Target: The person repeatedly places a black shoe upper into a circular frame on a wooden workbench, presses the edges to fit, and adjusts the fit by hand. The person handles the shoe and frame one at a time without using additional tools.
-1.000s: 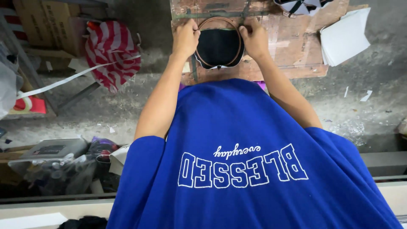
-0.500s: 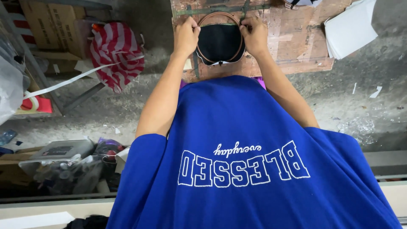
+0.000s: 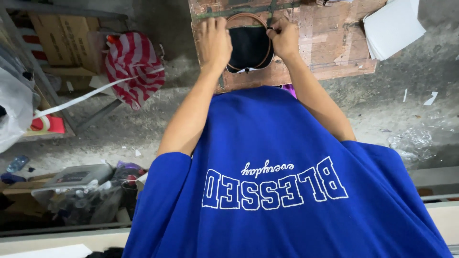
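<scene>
Head view. The right hand (image 3: 284, 39) pinches the upper right rim of a round black fabric piece with a thin brown edge band (image 3: 249, 45), thumb and fingertips pressed together on the band. The left hand (image 3: 215, 40) lies palm down on the left rim of the same piece, fingers extended and close together, pressing it flat; no pinch is visible on this side.

The round black fabric piece rests on a worn reddish-brown wooden worktable (image 3: 330, 43), near the table's near edge and toward its left end. The piece lies between the two hands and touches both. A dark green strip (image 3: 239, 10) runs along the far side of the table, just beyond the fingertips.

A stack of white paper sheets (image 3: 392, 26) lies at the right end of the table, overhanging its right edge, well apart from the hands.

The person wears a blue short-sleeved shirt with white outlined lettering (image 3: 277, 191), which fills the lower centre of the view.

On the grey concrete floor (image 3: 392, 110) to the left of the table stands a red-and-white striped bag (image 3: 134, 67), with brown cardboard boxes (image 3: 67, 40) beside it. A heap of clear plastic wrapping and small items (image 3: 81, 191) sits at the lower left.
</scene>
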